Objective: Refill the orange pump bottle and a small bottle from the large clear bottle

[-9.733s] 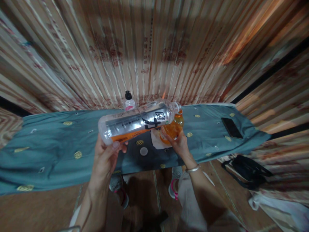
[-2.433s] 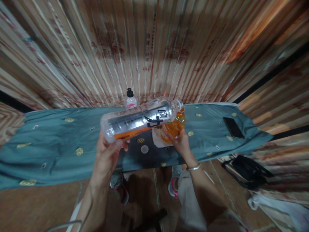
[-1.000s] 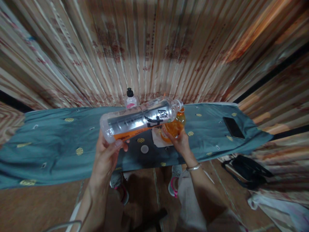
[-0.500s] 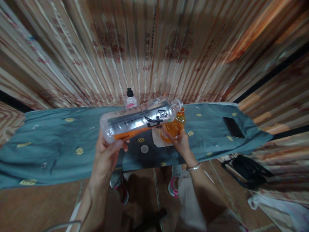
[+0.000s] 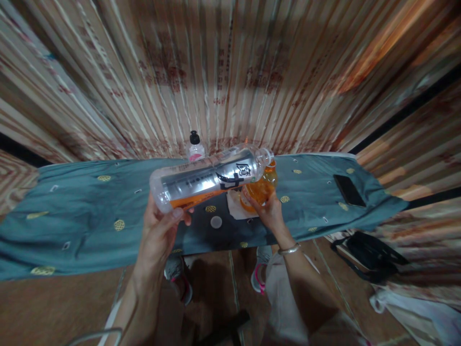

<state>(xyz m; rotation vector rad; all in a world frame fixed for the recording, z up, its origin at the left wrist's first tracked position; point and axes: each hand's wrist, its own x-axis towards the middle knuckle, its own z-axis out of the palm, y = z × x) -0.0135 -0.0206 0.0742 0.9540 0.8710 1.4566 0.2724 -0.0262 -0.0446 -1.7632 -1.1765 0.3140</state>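
My left hand is closed round the base of a clear plastic bottle with a silver and orange label. That bottle lies tilted nearly level, and its open mouth points right, over the neck of a second bottle. My right hand grips this orange bottle, which stands on a pale folded cloth. The tilted bottle hides part of the orange one, and I cannot tell whether the two mouths touch. A round whitish cap lies on the tablecloth between my hands.
Behind the tilted bottle stands a small clear bottle with a black top. A dark phone lies at the right on the teal tablecloth. A striped curtain hangs behind the table. On the floor at right is a black bag.
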